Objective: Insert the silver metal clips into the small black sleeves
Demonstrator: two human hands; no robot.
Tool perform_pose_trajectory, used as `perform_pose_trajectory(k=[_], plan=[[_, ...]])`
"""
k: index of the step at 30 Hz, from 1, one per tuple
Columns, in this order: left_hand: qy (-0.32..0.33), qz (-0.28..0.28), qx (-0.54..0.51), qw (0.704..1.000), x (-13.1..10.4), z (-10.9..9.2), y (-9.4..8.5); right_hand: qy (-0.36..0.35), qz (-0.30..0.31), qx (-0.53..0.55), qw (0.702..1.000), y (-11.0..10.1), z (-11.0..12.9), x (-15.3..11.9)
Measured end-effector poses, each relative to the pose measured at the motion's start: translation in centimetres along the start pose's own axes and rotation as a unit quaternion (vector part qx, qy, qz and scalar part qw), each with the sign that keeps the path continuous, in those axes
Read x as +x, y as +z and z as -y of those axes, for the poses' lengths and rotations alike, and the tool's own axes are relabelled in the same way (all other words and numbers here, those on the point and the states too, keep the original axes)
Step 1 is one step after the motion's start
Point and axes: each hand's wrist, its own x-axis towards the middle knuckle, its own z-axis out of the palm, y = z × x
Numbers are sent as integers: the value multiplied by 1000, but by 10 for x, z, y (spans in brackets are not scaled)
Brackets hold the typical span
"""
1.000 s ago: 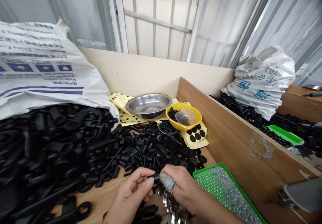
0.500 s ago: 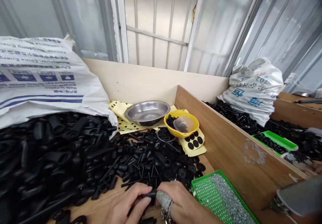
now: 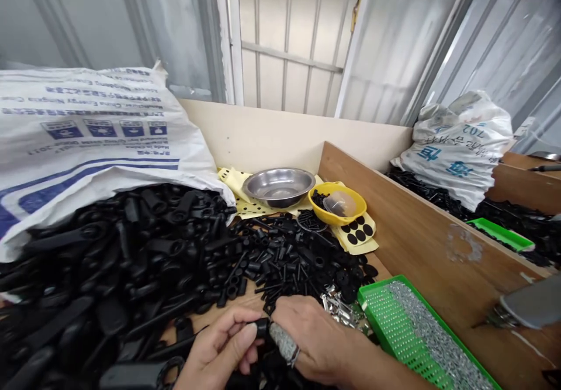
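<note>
My left hand (image 3: 223, 343) pinches a short black cylindrical part (image 3: 262, 327) between thumb and fingers. Close against its right end is my right hand (image 3: 313, 334), closed with the fingers curled. A grey wrapping (image 3: 284, 343) covers one finger of that hand. Whatever those fingers grip is hidden from me. Beneath and beyond both hands lie loose black plastic parts (image 3: 284, 261): tubes, screw-like pins and discs. Small shiny metal pieces (image 3: 339, 308) lie just beyond my right hand.
A green tray (image 3: 363, 296) of small screws stands at right, near a power-driver-like tool (image 3: 526, 305). A wooden divider (image 3: 421, 232) runs behind it. Farther back are a steel bowl (image 3: 280, 186) and a yellow bowl (image 3: 337, 214). A white sack (image 3: 100, 127) spills black parts at left.
The view has turned, so the surroundings sit farther right in the picture. Both hands stay close together at the black part. The shiny metal pieces beyond my right hand now show.
</note>
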Motion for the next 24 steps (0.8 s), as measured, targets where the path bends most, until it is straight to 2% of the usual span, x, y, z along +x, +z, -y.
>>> perform_pose_trajectory(k=[5,10,17,21,24], plan=[[-86,-12,-119,989,-9,-5,1,-78,-28,-34,996,7,3,5],[-99,-1,-138,986,-14,-5,7,-87,-11,-73,993,4,5,4],[-1,-81,-24,996,-23,-8,24,-48,-43,-1,998,3,2,-9],[86,-67,77,991,-28,-11,33,-10,-39,42,998,-8,4,-21],[150,-46,155,975,-30,-14,39,20,-39,98,994,-17,3,-30]])
